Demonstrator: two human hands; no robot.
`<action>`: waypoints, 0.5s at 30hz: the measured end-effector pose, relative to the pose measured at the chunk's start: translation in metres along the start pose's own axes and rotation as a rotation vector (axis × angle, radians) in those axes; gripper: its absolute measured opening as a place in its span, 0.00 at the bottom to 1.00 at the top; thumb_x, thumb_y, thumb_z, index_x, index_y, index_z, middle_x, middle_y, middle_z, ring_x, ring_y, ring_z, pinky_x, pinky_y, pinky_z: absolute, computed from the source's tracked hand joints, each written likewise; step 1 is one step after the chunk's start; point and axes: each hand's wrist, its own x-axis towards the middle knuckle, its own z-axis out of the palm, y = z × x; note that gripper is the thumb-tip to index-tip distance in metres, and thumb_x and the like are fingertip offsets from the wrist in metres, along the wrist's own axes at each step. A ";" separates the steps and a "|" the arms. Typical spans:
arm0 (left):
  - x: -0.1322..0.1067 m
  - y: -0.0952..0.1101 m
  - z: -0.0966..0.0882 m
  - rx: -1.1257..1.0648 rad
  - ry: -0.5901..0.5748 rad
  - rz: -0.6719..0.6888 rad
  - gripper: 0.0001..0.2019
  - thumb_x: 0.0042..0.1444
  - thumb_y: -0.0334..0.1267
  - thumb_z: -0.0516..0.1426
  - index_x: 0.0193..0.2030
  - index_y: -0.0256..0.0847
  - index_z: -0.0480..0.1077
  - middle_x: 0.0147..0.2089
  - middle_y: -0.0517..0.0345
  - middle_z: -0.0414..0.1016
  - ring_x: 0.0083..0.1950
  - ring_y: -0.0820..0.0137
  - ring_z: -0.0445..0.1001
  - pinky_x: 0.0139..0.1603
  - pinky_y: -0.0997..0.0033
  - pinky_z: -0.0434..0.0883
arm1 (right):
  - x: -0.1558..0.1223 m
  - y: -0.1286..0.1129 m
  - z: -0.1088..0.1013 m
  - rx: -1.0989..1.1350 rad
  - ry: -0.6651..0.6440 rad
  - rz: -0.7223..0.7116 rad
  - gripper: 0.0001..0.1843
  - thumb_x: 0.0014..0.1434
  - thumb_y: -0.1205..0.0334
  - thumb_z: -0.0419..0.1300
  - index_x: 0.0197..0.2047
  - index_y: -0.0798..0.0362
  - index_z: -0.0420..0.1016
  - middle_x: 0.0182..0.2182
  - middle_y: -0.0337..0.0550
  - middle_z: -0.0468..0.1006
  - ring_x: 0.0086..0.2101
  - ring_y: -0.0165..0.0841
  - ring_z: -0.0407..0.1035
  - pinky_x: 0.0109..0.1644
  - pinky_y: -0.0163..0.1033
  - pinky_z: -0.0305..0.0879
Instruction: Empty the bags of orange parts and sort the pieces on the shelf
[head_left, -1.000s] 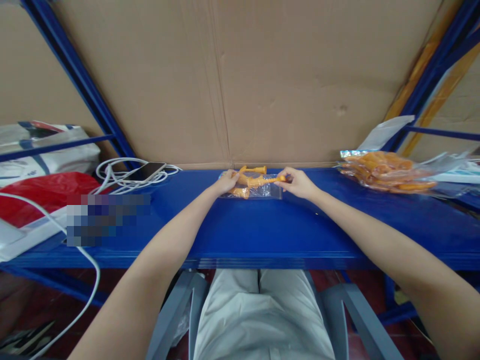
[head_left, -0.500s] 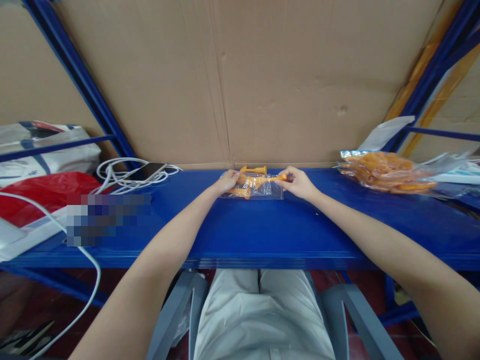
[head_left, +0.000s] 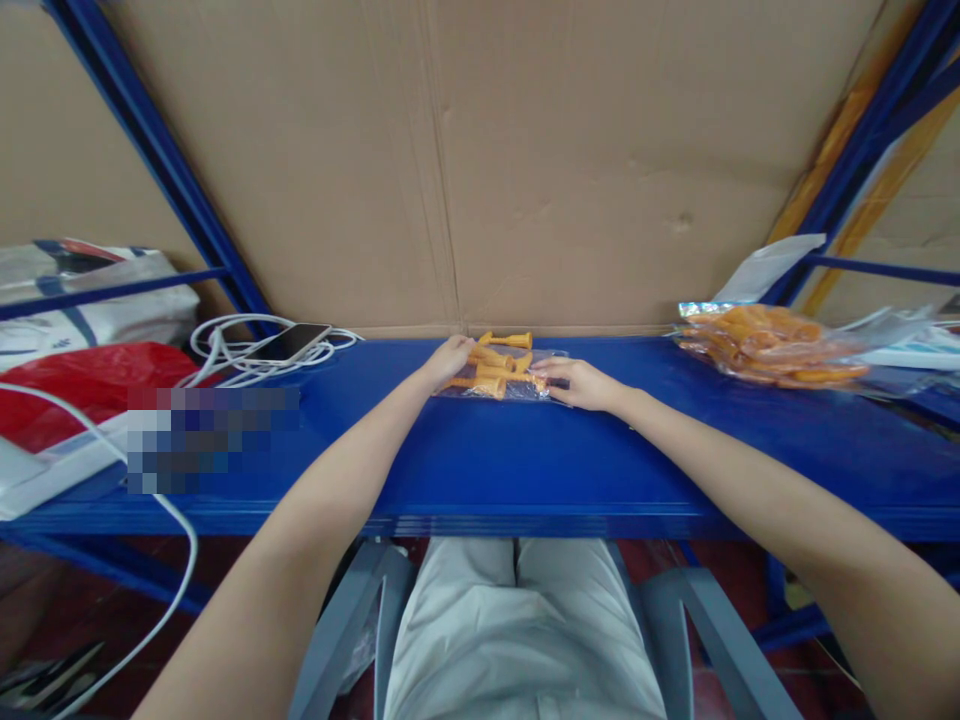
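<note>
Several orange plastic pieces (head_left: 491, 385) with flared ends lie on or inside a clear plastic bag (head_left: 525, 392) on the blue table. My left hand (head_left: 452, 362) is at the bag's left side, its fingers closed on the film; the fingertips are partly hidden. At the right end of the bag, my right hand (head_left: 579, 382) reaches over the film with fingers stretched and thumb apart. Its fingertips touch the bag near the rightmost orange piece. Behind the bag, close to the cardboard, another orange piece (head_left: 512, 341) lies on its side.
Bagged orange pieces (head_left: 772, 345) are heaped at the right. Left are a phone (head_left: 296, 344) on a coiled white cable (head_left: 217, 335), a red bag (head_left: 112, 385) and a blurred-out patch. A cardboard wall (head_left: 562, 180) stands behind the blue table (head_left: 525, 460).
The orange piece that my right hand held at the bag's right end has moved left, among the others. My right fingers have stretched out over the bag. My left hand has shifted slightly.
</note>
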 end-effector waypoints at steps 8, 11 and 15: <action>-0.018 0.025 0.008 -0.131 -0.074 -0.108 0.08 0.67 0.37 0.53 0.41 0.38 0.72 0.43 0.51 0.82 0.48 0.63 0.81 0.53 0.63 0.75 | 0.001 -0.016 -0.006 -0.120 -0.052 0.054 0.17 0.69 0.59 0.56 0.55 0.48 0.81 0.53 0.50 0.81 0.55 0.40 0.74 0.60 0.47 0.71; -0.024 0.029 0.010 -0.138 -0.084 -0.084 0.09 0.68 0.36 0.52 0.40 0.38 0.71 0.47 0.51 0.82 0.52 0.65 0.79 0.55 0.66 0.74 | 0.002 -0.021 -0.008 -0.137 -0.101 0.081 0.18 0.70 0.58 0.54 0.57 0.48 0.80 0.53 0.49 0.82 0.55 0.40 0.75 0.61 0.46 0.69; -0.024 0.026 0.008 -0.059 -0.054 -0.056 0.09 0.67 0.38 0.52 0.42 0.38 0.72 0.50 0.51 0.81 0.55 0.65 0.77 0.55 0.66 0.74 | 0.002 -0.025 -0.011 -0.140 -0.105 0.093 0.20 0.71 0.59 0.53 0.60 0.48 0.79 0.57 0.48 0.79 0.57 0.40 0.74 0.62 0.46 0.68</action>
